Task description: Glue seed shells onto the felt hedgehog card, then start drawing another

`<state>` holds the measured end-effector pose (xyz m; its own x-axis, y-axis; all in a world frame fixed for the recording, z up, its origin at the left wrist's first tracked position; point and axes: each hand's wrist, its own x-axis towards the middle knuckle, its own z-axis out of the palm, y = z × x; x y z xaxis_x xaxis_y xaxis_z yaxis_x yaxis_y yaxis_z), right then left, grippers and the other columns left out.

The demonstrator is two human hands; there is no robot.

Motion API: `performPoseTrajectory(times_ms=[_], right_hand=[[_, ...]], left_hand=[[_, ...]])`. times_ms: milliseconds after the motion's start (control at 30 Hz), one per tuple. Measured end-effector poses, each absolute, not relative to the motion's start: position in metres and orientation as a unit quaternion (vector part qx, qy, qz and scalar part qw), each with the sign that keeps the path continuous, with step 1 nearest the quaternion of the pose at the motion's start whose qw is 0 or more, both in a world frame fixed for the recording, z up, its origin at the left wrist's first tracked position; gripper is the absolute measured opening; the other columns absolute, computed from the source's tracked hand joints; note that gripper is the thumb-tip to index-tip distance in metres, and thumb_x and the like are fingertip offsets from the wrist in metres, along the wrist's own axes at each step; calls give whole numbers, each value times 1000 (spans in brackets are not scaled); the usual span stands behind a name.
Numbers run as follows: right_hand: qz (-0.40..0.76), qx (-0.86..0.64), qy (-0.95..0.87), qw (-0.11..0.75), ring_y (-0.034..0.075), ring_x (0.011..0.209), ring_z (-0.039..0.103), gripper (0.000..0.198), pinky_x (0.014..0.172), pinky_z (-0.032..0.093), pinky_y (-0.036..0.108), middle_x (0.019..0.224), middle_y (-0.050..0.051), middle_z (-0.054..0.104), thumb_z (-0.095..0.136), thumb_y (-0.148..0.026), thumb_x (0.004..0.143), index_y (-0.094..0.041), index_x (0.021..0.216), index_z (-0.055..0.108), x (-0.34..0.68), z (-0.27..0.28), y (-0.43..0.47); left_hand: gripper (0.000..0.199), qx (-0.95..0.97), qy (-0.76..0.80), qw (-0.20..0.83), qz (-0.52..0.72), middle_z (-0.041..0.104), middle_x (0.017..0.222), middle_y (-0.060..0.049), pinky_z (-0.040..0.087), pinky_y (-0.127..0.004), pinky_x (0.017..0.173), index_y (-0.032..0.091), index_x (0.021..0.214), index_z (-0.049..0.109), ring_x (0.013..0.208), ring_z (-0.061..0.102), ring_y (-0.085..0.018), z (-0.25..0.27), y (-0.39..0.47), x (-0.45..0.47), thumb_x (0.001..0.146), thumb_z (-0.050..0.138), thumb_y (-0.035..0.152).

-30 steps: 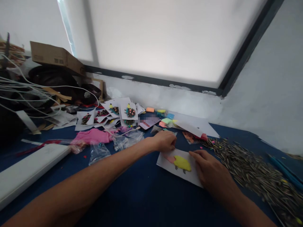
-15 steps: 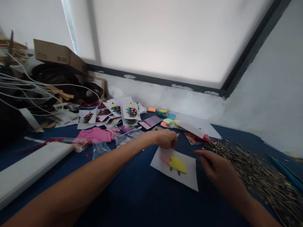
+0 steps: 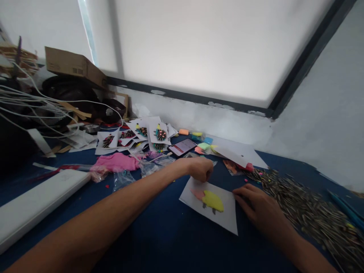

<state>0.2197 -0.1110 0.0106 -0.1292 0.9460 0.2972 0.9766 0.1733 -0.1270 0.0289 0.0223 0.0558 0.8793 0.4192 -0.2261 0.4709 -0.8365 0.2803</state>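
Observation:
A white paper card [image 3: 224,224] lies on the blue table, bearing a flat animal shape of modelling clay with a yellow body [image 3: 214,201], a pink pointed head [image 3: 197,194] and two dark legs. At its far edge, my left hand [image 3: 201,169] is curled closed, knuckles up. Whatever its fingers may hold is hidden. My right hand [image 3: 260,204] has thumb and forefinger pinched together on the card's right edge. Just beyond that hand spreads a heap of striped sunflower seeds [image 3: 309,208].
Finished-looking seed-and-clay cards [image 3: 159,132] are piled at the back. Around them are a phone [image 3: 182,147], clay blocks [image 3: 184,132], white sheets [image 3: 241,153], pink clay [image 3: 116,162] and plastic bags. A long white box [image 3: 42,204] and tangled cables [image 3: 34,100] occupy the left.
My right fingertips have come down onto the card's right edge. My left hand stays curled at the far edge. The whole view has shifted slightly.

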Motion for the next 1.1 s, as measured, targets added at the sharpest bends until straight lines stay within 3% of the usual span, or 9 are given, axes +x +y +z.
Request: performPoseTrajectory(times_ms=[200, 433, 567, 700, 800, 933, 1100], right_hand=[[6, -652, -748, 124, 18, 70, 65, 17, 61, 49, 28, 79, 3, 68, 48, -24, 84, -23, 80, 65, 220, 15, -113], [-96, -675, -718, 141, 20, 70, 67, 18, 56, 47, 29, 82, 5, 70, 47, -26, 83, -23, 80, 64, 227, 14, -110], [-137, -668, -718, 137, 20, 72, 67, 21, 57, 48, 29, 84, 5, 70, 45, -24, 82, -23, 81, 66, 234, 12, -107], [-180, -669, -711, 120, 20, 74, 68, 29, 58, 50, 30, 95, 8, 70, 42, -22, 85, -22, 87, 71, 238, 10, -106], [-188, -664, -715, 110, 20, 76, 69, 32, 60, 53, 30, 98, 9, 70, 41, -22, 87, -20, 92, 72, 238, 10, -106], [-200, -655, -723, 95, 21, 77, 69, 30, 61, 54, 31, 96, 9, 70, 43, -23, 88, -19, 92, 72, 238, 11, -107], [-234, -661, -709, 77, 22, 75, 68, 24, 58, 52, 31, 92, 9, 69, 47, -26, 86, -21, 83, 70, 239, 11, -107]], left_hand=[[21, 950, 247, 172, -83, 70, 85, -5, 39, -20, 52, 13, 86, 70, 71, 60, -14, 59, 21, 28, 72, 56, 5], [25, 951, 251, 176, -28, 71, 87, -5, 40, -20, 53, 13, 88, 71, 74, 62, -15, 52, 25, 30, 72, 55, 4], [24, 952, 245, 178, 41, 72, 93, -5, 45, -20, 65, 14, 91, 71, 82, 63, -15, 49, 26, 32, 75, 55, 6], [29, 928, 319, 87, 174, 71, 101, -6, 47, -27, 80, 19, 99, 71, 96, 63, -20, 45, 36, 30, 81, 50, 12], [39, 931, 340, 32, 128, 67, 114, -9, 46, -30, 89, 19, 110, 67, 108, 59, -23, 39, 46, 26, 74, 54, 8], [40, 946, 320, 41, 35, 62, 122, -12, 44, -36, 92, 18, 114, 64, 110, 58, -26, 32, 52, 22, 76, 53, 11], [42, 945, 323, 33, 38, 59, 127, -13, 44, -37, 93, 18, 119, 59, 114, 56, -27, 33, 51, 19, 77, 52, 13]])
